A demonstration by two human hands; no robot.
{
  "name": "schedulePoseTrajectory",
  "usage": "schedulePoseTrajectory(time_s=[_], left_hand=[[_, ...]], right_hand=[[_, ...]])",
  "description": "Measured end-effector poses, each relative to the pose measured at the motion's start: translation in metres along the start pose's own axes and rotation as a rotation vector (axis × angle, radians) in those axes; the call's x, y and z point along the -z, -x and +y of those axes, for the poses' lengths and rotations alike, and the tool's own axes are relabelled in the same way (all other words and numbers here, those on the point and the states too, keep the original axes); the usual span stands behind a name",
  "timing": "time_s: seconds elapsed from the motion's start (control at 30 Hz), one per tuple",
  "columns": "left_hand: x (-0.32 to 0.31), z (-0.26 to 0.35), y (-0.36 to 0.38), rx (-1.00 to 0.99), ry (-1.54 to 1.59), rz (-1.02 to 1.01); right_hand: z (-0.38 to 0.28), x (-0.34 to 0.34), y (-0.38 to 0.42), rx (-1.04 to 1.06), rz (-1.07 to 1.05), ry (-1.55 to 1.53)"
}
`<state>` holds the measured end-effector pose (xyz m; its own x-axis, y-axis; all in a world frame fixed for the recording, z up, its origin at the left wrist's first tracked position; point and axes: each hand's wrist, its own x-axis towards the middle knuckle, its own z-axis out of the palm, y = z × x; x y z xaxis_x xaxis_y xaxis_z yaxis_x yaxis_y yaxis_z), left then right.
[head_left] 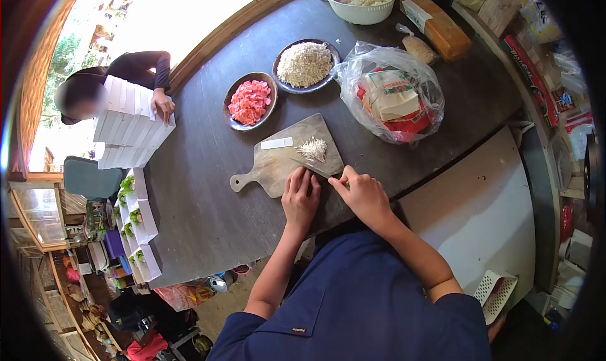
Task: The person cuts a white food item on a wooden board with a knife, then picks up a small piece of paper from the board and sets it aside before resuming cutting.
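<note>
A wooden cutting board (pixel 268 165) with a handle lies near the table's front edge. On it are a flat white rectangular piece (pixel 276 143) and a small heap of thin white strips (pixel 312 149). My right hand (pixel 363 194) is closed around the handle of a knife (pixel 310 166), whose blade points left across the board. My left hand (pixel 300 194) rests on the board's near edge beside the blade, fingers curled down; whatever is under them is hidden. Beyond the board stand a bowl of pink slices (pixel 250 102) and a bowl of white shreds (pixel 305 64).
A clear plastic bag (pixel 391 96) with packets sits right of the bowls. Farther back are a white basin (pixel 360 11) and a brown-wrapped box (pixel 435 23). At left, another person's hand (pixel 162 105) touches stacked white boxes (pixel 129 124); open boxes with greens (pixel 144 222) line the edge.
</note>
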<state>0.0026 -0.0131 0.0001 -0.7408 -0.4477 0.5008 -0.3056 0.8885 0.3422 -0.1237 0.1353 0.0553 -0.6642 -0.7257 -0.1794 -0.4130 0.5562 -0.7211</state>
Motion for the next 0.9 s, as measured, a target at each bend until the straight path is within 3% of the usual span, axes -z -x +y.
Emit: schedulePoseTrajectory(time_s=[0.9], left_hand=[[0.001,-0.003,0.002,0.022,0.065,0.024]], right_hand=[[0.003,-0.014,-0.006,-0.009,0.063,-0.095]])
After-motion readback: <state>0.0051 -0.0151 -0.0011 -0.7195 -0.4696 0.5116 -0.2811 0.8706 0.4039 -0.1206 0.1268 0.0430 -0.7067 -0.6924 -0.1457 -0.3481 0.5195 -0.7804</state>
